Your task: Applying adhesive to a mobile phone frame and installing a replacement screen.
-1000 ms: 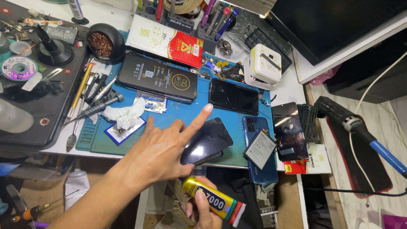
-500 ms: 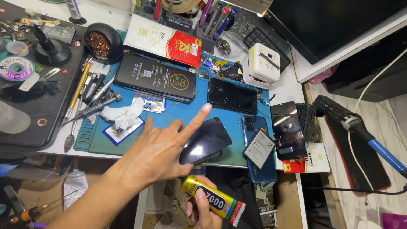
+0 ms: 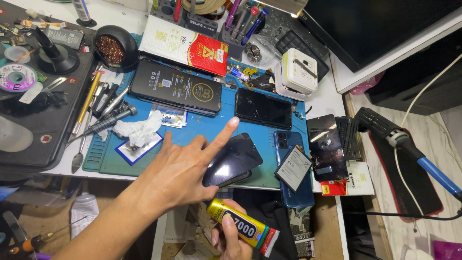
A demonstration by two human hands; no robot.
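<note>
**Pointing finger holds over the blue mat, glue tube in the other hand**

Compared with half a second ago, we see almost no change: our left hand [image 3: 180, 168] stays stretched over the blue silicone work mat [image 3: 211, 130], forefinger out straight, the other fingers loosely curled and gripping nothing. The fingertip ends just left of the black rectangular phone [image 3: 263, 108] lying face up on the mat. The heel of this hand lies beside the dark glossy curved phone screen [image 3: 233, 159], which sits tilted at the mat's near edge and has not shifted.

Our right hand [image 3: 230, 236] remains below the table edge, fingers wrapped around the yellow-and-black glue tube [image 3: 243, 226], whose white-capped end points right.

As for containers, the round black pot [image 3: 114, 48] at the mat's far-left corner holds coppery brass wool, and the grey tool rack [image 3: 226, 29] behind holds upright pens and screwdrivers.
</note>
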